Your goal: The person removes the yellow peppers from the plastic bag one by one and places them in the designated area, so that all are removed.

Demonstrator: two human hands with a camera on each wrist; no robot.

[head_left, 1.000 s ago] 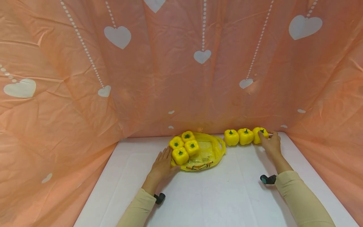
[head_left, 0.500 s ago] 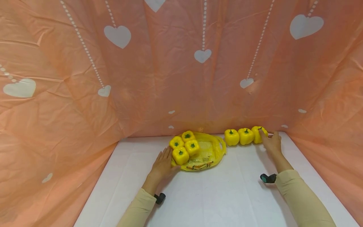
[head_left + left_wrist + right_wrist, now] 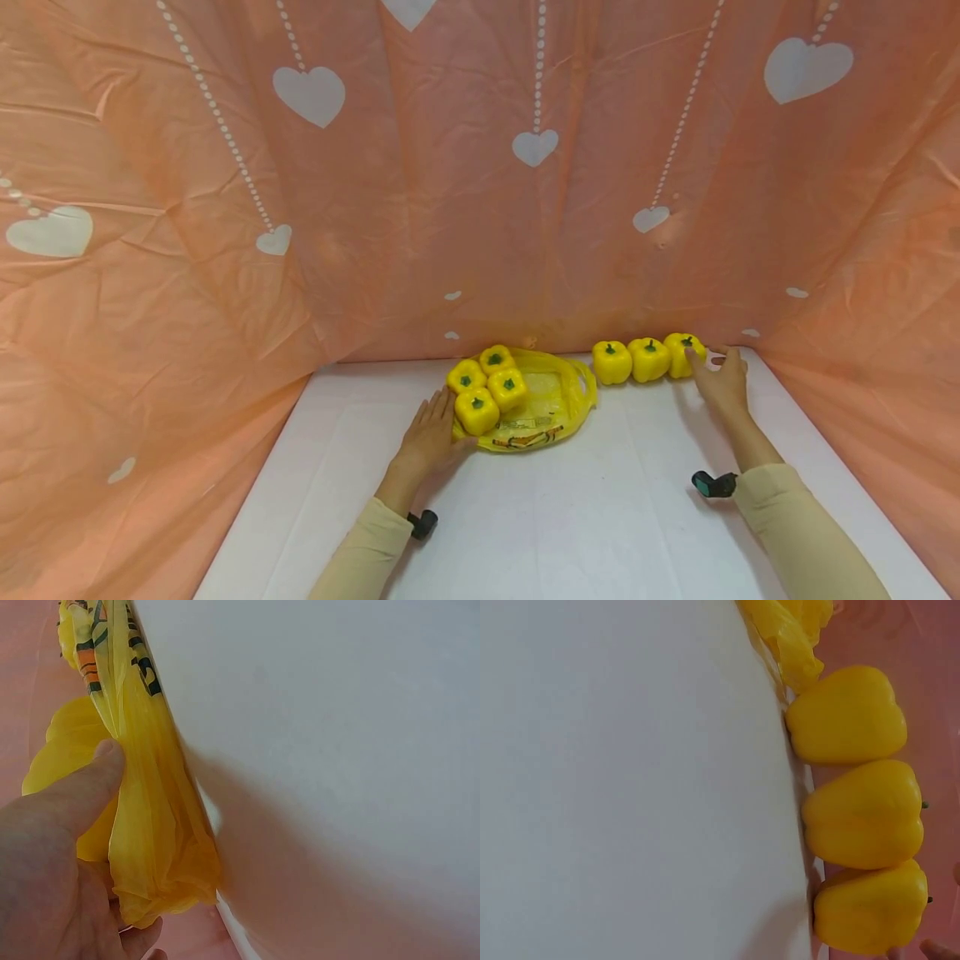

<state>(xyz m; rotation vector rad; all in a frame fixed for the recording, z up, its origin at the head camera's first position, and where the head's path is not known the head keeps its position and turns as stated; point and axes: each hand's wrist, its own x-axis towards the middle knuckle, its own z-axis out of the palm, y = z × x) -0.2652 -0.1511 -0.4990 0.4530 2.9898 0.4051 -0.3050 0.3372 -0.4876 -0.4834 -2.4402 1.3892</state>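
Note:
In the head view, my left hand (image 3: 429, 437) lies with extended fingers against the left side of a yellow plastic bag (image 3: 577, 408) and the bell pepper (image 3: 477, 412) nearest it. The left wrist view shows its thumb (image 3: 101, 784) touching the crumpled bag edge. Several yellow bell peppers with green stems are grouped on the bag's left part. To the right, three more stand in a row: a left one (image 3: 612, 363), a middle one (image 3: 649, 360) and a right one (image 3: 682, 357). My right hand (image 3: 722, 382) is at the right pepper, its thumb overlapping that pepper's side, fingers loosely spread.
Everything stands on a white tabletop (image 3: 555, 517). A peach curtain (image 3: 420, 250) with white hearts hangs close behind the row and along both sides. Small black wrist cameras, such as the right one (image 3: 712, 483), sit beside the sleeves.
The right pepper has shifted slightly left and back against its neighbour, and its stem shows more fully. My right hand has eased slightly to the right. The left hand has not moved.

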